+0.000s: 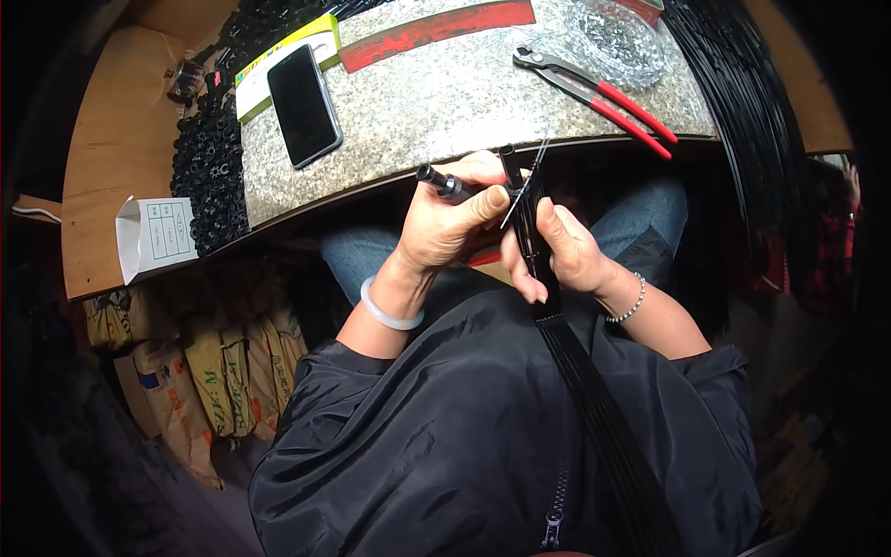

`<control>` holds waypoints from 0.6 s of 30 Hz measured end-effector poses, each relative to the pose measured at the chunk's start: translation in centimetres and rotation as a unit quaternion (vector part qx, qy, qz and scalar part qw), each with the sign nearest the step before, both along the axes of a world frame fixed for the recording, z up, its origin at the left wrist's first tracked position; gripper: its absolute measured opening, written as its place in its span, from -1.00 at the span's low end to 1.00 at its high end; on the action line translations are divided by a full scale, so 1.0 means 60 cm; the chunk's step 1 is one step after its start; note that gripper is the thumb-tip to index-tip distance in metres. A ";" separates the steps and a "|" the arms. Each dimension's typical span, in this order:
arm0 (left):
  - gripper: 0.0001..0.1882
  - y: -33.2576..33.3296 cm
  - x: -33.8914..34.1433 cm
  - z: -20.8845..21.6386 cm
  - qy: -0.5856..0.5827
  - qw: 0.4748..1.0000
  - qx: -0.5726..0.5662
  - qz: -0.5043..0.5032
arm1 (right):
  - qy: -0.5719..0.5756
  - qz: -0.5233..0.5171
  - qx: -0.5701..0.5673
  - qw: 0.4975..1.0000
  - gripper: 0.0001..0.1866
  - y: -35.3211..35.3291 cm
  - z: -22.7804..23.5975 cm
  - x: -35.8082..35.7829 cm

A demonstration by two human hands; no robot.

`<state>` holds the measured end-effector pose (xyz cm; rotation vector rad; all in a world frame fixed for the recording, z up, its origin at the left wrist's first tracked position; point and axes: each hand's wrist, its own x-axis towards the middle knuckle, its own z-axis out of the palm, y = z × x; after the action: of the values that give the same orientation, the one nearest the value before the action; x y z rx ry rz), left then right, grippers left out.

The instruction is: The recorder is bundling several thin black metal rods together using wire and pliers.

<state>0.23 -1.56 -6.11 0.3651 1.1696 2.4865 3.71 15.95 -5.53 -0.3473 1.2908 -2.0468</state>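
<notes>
The left hand (pixel 450 227) grips a black cylindrical fitting (pixel 445 184); the right hand (pixel 577 255) is closed around a bundle of thin black strands (pixel 594 404). The bundle's upper end lies between the hands, in front of the worktop (pixel 408 116); its length trails across the dark jacket (pixel 436 427). A thin pale rod (pixel 514 206) crosses beside the left thumb; whether it is pinched cannot be determined. Caution: relaxing the right hand may let the strands fan out of alignment. A fitting released here would probably fall toward the lap, as no surface supports it. Careless pressure on the rod could bend it or prick the thumb. Jacket movement may drag the trailing strands. The pliers (pixel 603 104) reach the front edge; a forearm could dislodge them.
</notes>
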 end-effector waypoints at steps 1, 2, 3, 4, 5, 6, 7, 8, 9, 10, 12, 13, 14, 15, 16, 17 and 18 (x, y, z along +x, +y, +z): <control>-0.82 -0.005 0.002 0.001 -0.022 1.000 -0.020 0.000 | 0.010 0.009 0.003 1.000 -0.22 0.002 -0.003 -0.001; -0.78 -0.003 0.003 0.012 -0.050 0.997 -0.052 0.014 | -0.010 -0.017 0.009 1.000 -0.25 0.000 -0.005 0.000; -0.75 -0.003 0.002 0.019 -0.078 0.993 -0.083 0.029 | -0.007 -0.015 0.010 1.000 -0.25 -0.001 -0.008 0.002; -0.64 -0.009 0.000 0.010 -0.090 0.994 -0.028 0.048 | -0.024 -0.032 0.011 0.999 -0.26 -0.001 -0.011 0.006; -0.54 -0.017 -0.009 0.014 -0.094 0.993 0.014 0.067 | -0.040 -0.049 0.011 0.998 -0.27 -0.002 -0.014 0.006; -0.46 -0.021 -0.020 0.018 -0.055 0.994 0.059 0.069 | -0.045 -0.051 0.003 0.998 -0.28 -0.003 -0.014 0.007; -0.48 -0.023 -0.028 0.023 -0.066 0.990 0.077 0.094 | -0.041 -0.048 0.010 0.998 -0.29 -0.005 -0.011 0.008; -0.50 -0.025 -0.033 0.042 -0.063 0.992 0.060 0.095 | -0.037 -0.043 0.018 0.998 -0.29 -0.008 -0.006 0.006; -0.51 -0.019 -0.036 0.064 -0.045 0.994 0.052 0.080 | -0.032 -0.037 0.019 0.999 -0.30 -0.010 -0.003 0.007; -0.55 -0.011 -0.038 0.080 -0.025 0.997 0.031 0.067 | -0.031 -0.033 0.021 0.999 -0.30 -0.011 -0.003 0.009; -0.63 0.003 -0.042 0.107 0.018 0.999 -0.025 0.040 | -0.033 -0.053 0.036 0.997 -0.29 -0.013 -0.003 0.010; -0.64 0.000 -0.047 0.108 0.073 0.993 -0.089 0.013 | -0.028 -0.054 0.038 0.997 -0.29 -0.012 -0.005 0.010; -0.63 0.002 -0.054 0.106 0.086 0.991 -0.095 -0.024 | -0.027 -0.052 0.038 0.998 -0.29 -0.012 -0.004 0.010; -0.57 0.009 -0.051 0.106 0.058 0.995 -0.084 -0.006 | -0.025 -0.058 0.037 0.997 -0.28 -0.011 -0.004 0.010; -0.51 0.016 -0.048 0.107 0.030 0.997 -0.074 0.011 | -0.024 -0.064 0.036 0.997 -0.28 -0.011 -0.003 0.009; -0.54 0.010 -0.049 0.104 -0.001 0.997 -0.070 -0.015 | -0.025 -0.064 0.036 0.997 -0.28 -0.010 -0.002 0.009; -0.54 0.008 -0.051 0.101 -0.001 0.997 -0.069 -0.015 | -0.027 -0.068 0.039 0.997 -0.28 -0.009 -0.001 0.008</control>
<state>-2.80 -1.05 -0.06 0.3387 1.3171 2.3633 4.18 15.41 -5.61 -0.1724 1.3899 -2.0971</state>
